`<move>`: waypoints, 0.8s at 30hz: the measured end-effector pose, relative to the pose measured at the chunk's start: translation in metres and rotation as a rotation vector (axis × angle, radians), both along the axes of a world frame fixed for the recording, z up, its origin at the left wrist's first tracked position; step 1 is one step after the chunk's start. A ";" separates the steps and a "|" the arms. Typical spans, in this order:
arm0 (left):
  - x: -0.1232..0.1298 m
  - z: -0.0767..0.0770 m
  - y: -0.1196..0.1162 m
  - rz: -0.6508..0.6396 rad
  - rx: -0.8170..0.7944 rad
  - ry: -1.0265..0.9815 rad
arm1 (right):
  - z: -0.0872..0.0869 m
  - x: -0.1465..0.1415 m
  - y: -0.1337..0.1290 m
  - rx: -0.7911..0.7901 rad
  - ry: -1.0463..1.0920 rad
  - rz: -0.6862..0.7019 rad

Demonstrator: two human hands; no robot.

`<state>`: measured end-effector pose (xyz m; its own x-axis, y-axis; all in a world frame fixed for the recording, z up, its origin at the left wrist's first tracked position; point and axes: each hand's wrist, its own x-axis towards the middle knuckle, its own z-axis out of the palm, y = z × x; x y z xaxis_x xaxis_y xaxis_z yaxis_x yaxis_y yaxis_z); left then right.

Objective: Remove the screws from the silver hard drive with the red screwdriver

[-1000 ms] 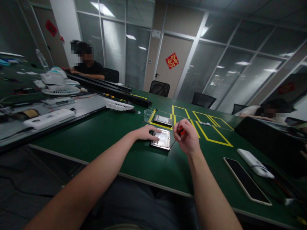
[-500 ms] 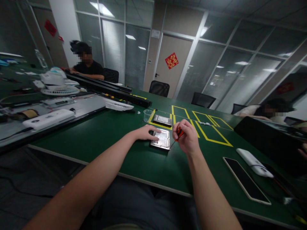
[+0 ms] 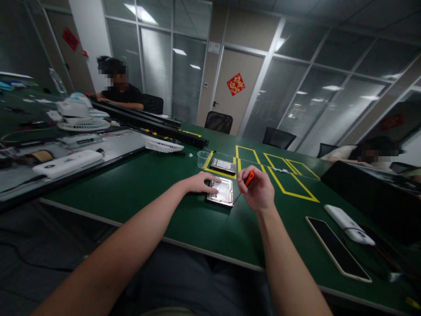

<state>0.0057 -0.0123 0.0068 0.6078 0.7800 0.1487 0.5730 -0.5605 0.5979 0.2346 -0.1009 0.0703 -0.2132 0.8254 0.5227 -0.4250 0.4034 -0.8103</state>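
A silver hard drive point(image 3: 224, 193) lies on the green table in front of me. My left hand point(image 3: 201, 182) steadies it from the left, thumb and fingers on its top face and edge. In my right hand point(image 3: 258, 188) is a screwdriver point(image 3: 250, 177) with an orange-and-black handle. Its thin shaft slants down to the left, and the tip is at the drive's near right corner. Whether the tip sits in a screw is too small to see. Just behind lies a second hard drive point(image 3: 222, 166), within yellow tape.
A clear plastic cup point(image 3: 203, 159) stands beside the rear drive. To the right lie a phone point(image 3: 337, 248) and a white power bank point(image 3: 349, 224). Fan parts point(image 3: 162, 144) and a large panel point(image 3: 128, 142) occupy the left. Two other people sit around the table.
My right hand's fingers have shifted around the screwdriver handle, and more of its orange part shows. The tip stays at the same corner. My left hand and the drive remain in place.
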 end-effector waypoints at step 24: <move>0.000 -0.001 0.000 -0.010 0.019 -0.022 | 0.001 -0.002 -0.001 0.021 -0.004 -0.032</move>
<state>0.0057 -0.0120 0.0063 0.6119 0.7710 0.1762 0.5545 -0.5771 0.5995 0.2328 -0.1023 0.0718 -0.1890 0.8205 0.5395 -0.4085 0.4339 -0.8030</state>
